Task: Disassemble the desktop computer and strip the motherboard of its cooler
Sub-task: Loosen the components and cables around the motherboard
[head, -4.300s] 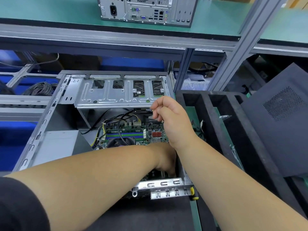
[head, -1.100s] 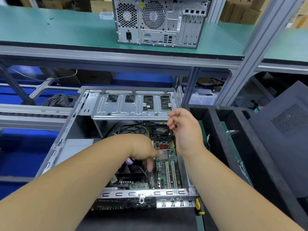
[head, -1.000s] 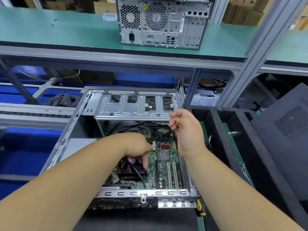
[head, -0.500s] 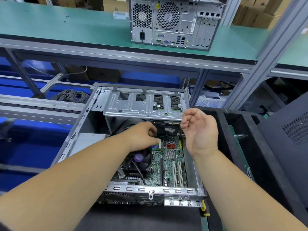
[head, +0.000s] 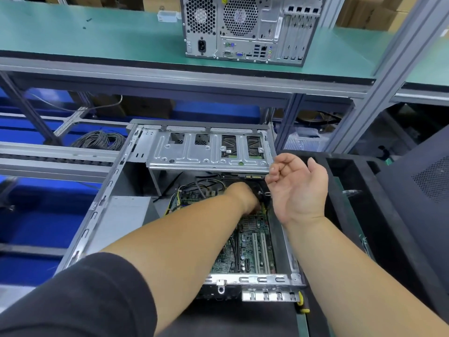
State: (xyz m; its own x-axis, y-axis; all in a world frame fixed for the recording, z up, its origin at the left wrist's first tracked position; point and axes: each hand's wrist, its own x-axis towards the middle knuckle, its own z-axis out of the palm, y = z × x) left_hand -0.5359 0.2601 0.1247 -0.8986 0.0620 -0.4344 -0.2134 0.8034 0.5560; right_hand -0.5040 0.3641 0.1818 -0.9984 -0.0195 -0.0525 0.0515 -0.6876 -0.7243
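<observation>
The open computer case (head: 107,190) lies on its side and contains the motherboard (head: 252,242). The left hand (head: 243,198) reaches toward 12 o'clock among cables; its grip cannot be determined. The right hand (head: 298,188) hovers at 3 o'clock, fingers loosely curled, holding nothing.

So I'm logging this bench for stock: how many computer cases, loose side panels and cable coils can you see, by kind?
Computer cases: 2, the open case and the closed tower
Side panels: 1, the black panel
Cable coils: 1, the grey coil
Total: 4
</observation>
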